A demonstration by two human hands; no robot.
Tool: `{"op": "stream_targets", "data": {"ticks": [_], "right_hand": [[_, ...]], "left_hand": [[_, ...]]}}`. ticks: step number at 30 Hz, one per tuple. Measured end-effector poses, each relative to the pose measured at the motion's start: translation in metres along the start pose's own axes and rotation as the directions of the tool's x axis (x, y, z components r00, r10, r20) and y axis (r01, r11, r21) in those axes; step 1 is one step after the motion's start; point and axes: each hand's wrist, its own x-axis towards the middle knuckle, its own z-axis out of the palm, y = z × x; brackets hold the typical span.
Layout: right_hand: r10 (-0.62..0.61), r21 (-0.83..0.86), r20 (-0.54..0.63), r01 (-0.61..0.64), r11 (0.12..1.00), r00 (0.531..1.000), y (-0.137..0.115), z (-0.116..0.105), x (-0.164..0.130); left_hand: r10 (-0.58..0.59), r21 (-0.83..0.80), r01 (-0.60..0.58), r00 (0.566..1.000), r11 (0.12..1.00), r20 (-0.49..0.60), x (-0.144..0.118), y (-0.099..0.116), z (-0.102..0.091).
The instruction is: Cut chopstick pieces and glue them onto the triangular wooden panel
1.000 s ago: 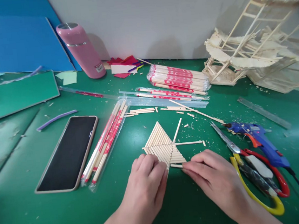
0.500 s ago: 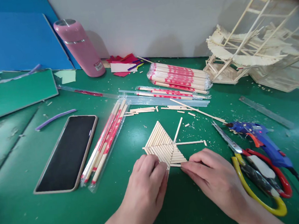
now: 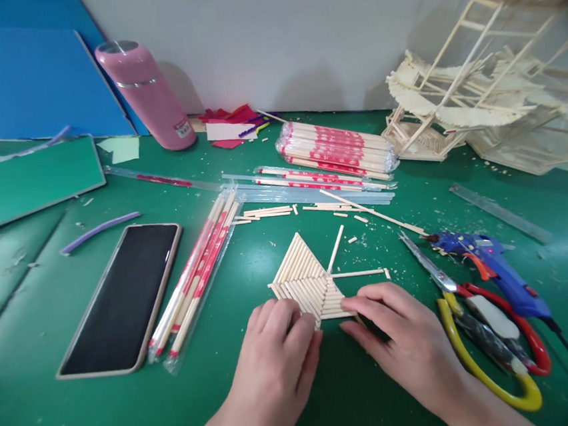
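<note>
A flat panel of glued wooden sticks, built from triangular sections, lies on the green table. My left hand rests with its fingertips against the panel's lower left edge. My right hand touches the panel's lower right edge, fingers pressing a short stick at the bottom. Neither hand lifts the panel off the table.
Yellow-and-red scissors and a blue glue gun lie right of my hands. A phone and wrapped chopsticks lie left. A chopstick pack, pink bottle, clear ruler and wooden stick model stand farther back.
My right hand has slid slightly left along the panel's bottom edge and pushed the short stick against it. The left hand stays put; the view shifted a little.
</note>
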Motion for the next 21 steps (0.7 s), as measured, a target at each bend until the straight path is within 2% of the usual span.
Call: {"op": "stream_targets", "data": {"ticks": [6, 12, 21], "right_hand": [[0.06, 0.035, -0.061, -0.058, 0.998, 0.996, 0.003, -0.002, -0.008], [0.111, 0.138, -0.058, -0.103, 0.985, 0.992, 0.005, -0.001, -0.013], [0.107, 0.1, -0.063, -0.1, 0.99, 0.992, 0.004, 0.002, -0.012]], "left_hand": [[0.009, 0.047, -0.009, 1.0, 0.999, 0.004, -0.001, 0.0, -0.001], [0.119, 0.094, -0.115, 0.992, 0.989, -0.032, -0.002, 0.0, 0.001], [0.142, 0.122, -0.139, 0.99, 0.983, -0.017, -0.002, -0.002, 0.004]]}}
